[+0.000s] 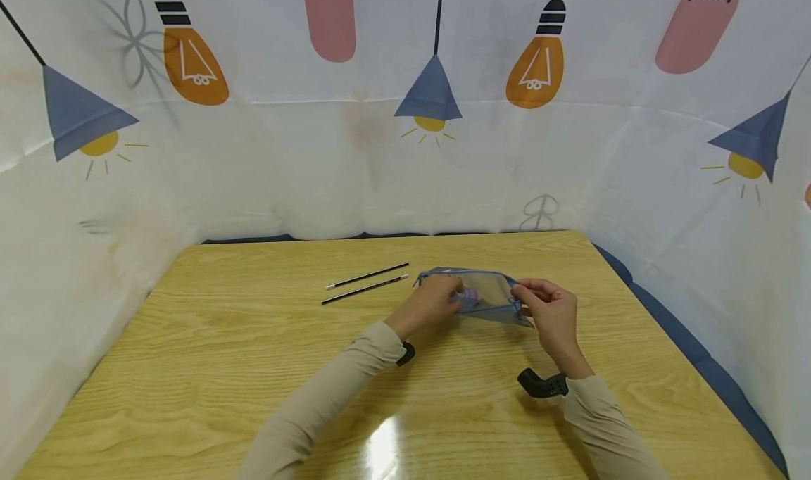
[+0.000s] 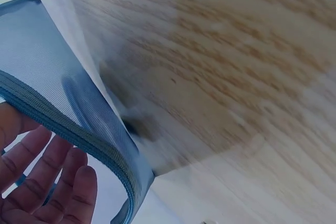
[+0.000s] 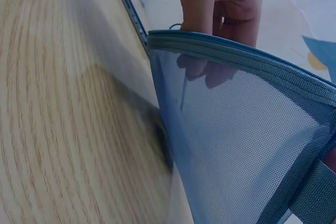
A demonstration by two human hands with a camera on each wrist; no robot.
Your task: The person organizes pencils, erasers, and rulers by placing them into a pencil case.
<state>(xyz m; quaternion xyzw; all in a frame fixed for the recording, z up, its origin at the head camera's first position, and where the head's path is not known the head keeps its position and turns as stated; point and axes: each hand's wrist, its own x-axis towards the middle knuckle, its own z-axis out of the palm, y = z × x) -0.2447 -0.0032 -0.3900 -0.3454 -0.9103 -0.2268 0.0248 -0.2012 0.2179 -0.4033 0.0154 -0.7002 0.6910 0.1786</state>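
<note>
Mesh zip pouch (image 1: 497, 290): pos. on worktop (image 1: 253, 353), rear half, R. of center, btwn both hands. Mouth faces up, long side runs L.–R.; mesh semi-transparent, edges blue.

L. hand (image 1: 434, 300): inserted at L. end of pouch mouth. Left wrist view: digits loosely spread, slightly bent, btwn near & far zip edges; thumb against near zip edge. Right wrist view: fingertips vis. thru mesh, below zip line. Purple item (image 1: 470, 297) sits inside pouch, just beside L. fingertips; contact btwn them can't be confirmed, item type unclear.

R. hand (image 1: 550, 314): thumb & fingers pinch R. end of pouch, near corner w/ fabric tab (image 3: 317, 195). Right wrist view shows only a sliver of this hand at frame edge, next to tab.

Arm pose: L. forearm runs fwd & to R., wrist bent so hand dips into mouth. R. forearm runs fwd & slightly to L., hand raised above worktop. Both sleeves beige; black strap (image 1: 543, 383) on R. wrist, black band (image 1: 406, 354) on L. wrist.

Adj. items: rear pencil (image 1: 367, 276) & front pencil (image 1: 365, 290), both black, lie L. of pouch, roughly parallel, apart from each other.
</note>
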